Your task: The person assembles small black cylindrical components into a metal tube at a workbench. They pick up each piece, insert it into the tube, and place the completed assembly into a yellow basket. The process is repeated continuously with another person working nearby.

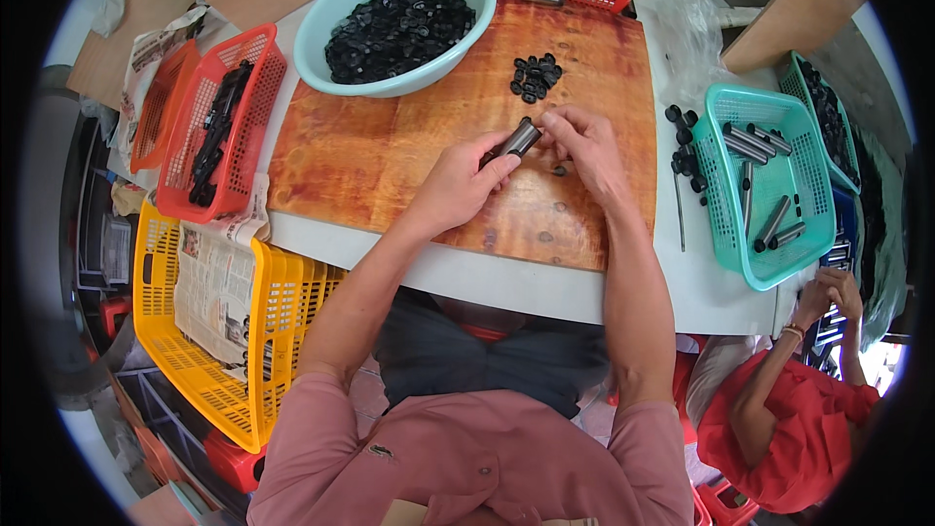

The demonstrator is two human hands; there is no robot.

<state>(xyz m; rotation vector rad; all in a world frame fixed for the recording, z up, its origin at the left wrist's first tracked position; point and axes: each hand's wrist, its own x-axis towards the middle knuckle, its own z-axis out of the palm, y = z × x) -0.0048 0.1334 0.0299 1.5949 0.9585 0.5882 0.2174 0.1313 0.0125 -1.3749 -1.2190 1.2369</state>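
Observation:
My left hand point(456, 187) is wrapped round a short shiny metal tube point(523, 140), which tilts up toward the right over the wooden board. A black piece shows at the tube's upper end. Close beside that end, my right hand point(587, 150) has its thumb and fingers pinched together; whatever may be between them is hidden. Beyond the hands lies a small pile of black caps point(536, 76). One loose black cap point(559, 171) rests on the board under my right hand.
A pale blue basin point(310, 39) full of black caps stands at the far left of the board point(390, 151). Red baskets point(265, 102) sit left and at the back, a yellow crate point(255, 351) lower left. At right, a green basket point(723, 175) holds tubes; a co-worker in red point(779, 429) works there.

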